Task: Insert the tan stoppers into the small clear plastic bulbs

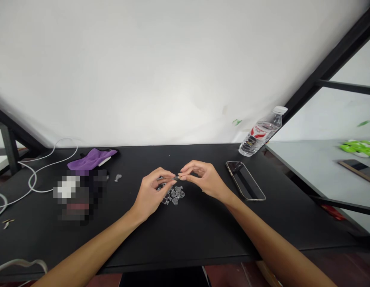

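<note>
Between the fingertips of both hands is a small clear plastic piece (176, 178), just above the black desk. My left hand (153, 190) pinches its left end with thumb and fingers. At the other end, my right hand (202, 177) pinches too, and a tiny brownish bit shows at those fingertips; I cannot make out its kind. Right below the hands lies a small pile of clear plastic pieces (174, 194), partly hidden by my left hand. One similar clear piece (118, 177) lies apart on the desk, left of my left hand.
A phone (245, 180) lies right of my right hand, with a water bottle (262, 131) standing behind it. On the left are a purple eye mask (92, 158), a blurred-out patch, white cables (32, 177) and small scraps (7, 222). A white wall (161, 79) borders the desk (185, 239).
</note>
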`<action>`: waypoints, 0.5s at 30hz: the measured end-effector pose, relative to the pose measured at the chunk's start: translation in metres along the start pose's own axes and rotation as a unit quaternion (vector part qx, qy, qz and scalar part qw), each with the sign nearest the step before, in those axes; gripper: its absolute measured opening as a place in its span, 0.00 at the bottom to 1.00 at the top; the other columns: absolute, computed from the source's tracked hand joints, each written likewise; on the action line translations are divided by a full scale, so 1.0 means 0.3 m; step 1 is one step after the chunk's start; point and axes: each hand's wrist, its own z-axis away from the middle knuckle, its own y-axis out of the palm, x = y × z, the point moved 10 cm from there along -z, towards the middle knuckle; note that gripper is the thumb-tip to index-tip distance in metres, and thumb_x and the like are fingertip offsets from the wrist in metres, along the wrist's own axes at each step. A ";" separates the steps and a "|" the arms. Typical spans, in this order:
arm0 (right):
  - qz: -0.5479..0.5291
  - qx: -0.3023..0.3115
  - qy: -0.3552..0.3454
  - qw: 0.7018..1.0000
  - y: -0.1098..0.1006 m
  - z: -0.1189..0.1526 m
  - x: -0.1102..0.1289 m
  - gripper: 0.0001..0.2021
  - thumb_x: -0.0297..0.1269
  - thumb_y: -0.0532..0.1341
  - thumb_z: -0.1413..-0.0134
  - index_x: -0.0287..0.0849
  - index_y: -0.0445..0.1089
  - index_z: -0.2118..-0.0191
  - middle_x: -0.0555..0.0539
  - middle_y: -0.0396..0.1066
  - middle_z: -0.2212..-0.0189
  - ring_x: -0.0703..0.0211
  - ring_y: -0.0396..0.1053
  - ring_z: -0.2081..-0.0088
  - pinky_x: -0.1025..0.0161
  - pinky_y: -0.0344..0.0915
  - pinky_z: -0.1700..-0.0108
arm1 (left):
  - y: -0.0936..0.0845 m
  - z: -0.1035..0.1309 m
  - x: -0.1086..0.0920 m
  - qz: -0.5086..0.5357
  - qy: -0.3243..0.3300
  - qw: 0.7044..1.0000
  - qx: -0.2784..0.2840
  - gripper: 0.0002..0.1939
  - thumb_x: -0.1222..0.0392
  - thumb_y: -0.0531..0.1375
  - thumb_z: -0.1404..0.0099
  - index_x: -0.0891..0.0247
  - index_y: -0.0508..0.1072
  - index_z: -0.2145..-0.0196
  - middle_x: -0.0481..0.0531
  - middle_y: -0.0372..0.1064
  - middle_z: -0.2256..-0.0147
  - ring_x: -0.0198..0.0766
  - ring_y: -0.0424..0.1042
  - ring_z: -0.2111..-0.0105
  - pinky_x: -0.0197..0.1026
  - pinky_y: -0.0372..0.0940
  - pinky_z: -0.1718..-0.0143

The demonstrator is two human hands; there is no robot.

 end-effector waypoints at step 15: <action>0.037 0.030 -0.012 0.999 0.013 0.000 0.024 0.11 0.43 0.69 0.42 0.43 0.78 0.57 0.45 0.80 0.60 0.53 0.78 0.57 0.54 0.73 0.50 | 0.003 0.000 -0.043 -0.059 0.047 0.997 0.002 0.02 0.63 0.65 0.31 0.60 0.79 0.60 0.53 0.71 0.61 0.39 0.77 0.59 0.45 0.79 0.54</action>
